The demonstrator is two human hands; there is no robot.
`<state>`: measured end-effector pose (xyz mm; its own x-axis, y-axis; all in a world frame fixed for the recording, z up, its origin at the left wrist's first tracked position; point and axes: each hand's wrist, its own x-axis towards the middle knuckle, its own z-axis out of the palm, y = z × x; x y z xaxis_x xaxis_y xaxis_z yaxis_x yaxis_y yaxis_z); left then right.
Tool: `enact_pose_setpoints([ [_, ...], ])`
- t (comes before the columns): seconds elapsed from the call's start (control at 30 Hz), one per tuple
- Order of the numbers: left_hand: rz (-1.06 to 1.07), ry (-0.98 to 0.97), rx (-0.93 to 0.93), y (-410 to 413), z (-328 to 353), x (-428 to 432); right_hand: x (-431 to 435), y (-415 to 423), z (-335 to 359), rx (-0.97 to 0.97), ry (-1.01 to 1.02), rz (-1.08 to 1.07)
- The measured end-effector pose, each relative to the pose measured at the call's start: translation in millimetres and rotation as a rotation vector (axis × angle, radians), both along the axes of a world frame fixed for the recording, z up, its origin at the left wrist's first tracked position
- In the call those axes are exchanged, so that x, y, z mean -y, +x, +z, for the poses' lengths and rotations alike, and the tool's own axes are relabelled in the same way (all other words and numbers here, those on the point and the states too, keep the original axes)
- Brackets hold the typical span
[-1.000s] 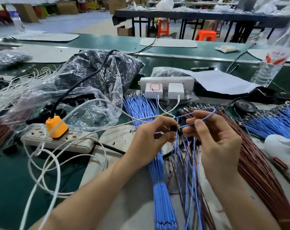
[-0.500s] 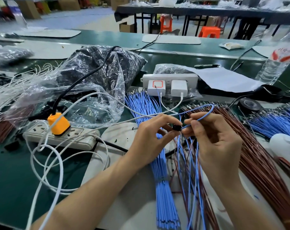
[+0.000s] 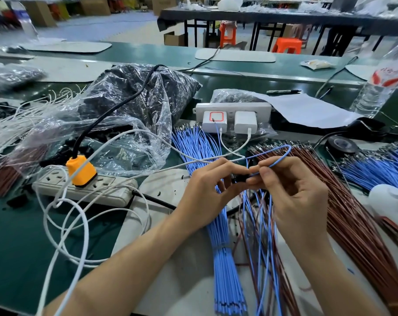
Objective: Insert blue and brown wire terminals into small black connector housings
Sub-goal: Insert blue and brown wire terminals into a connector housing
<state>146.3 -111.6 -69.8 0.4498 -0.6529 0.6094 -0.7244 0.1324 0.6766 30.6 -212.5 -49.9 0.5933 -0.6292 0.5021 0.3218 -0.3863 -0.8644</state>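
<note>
My left hand [image 3: 207,190] pinches the housing [image 3: 240,178] above the wire bundles [image 3: 223,247]; my right hand [image 3: 296,197] pinches the blue wire [image 3: 282,153] near its end. My right fingertips [image 3: 265,173] have closed up against the housing since a second ago, so the terminal is likely seating, though hidden.

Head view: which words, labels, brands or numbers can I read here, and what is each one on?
No text can be read in this view.
Bottle label: a red emblem with writing, too blurred to read.
Charger: only a red rounded-square outline, no words.
Packet on the far bench: the print is too small to read.
Marker pen: no legible print.
</note>
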Motion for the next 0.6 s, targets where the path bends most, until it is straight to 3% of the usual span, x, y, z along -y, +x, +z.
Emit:
enact_pose_setpoints([
  [0.47,0.013,-0.028,0.045,-0.4,-0.2,1.3,5.2,1.1,7.6,-0.052,0.375,0.094],
  [0.6,0.006,-0.025,0.043,-1.8,0.0,1.4,5.7,0.8,8.0,-0.023,0.38,0.097],
])
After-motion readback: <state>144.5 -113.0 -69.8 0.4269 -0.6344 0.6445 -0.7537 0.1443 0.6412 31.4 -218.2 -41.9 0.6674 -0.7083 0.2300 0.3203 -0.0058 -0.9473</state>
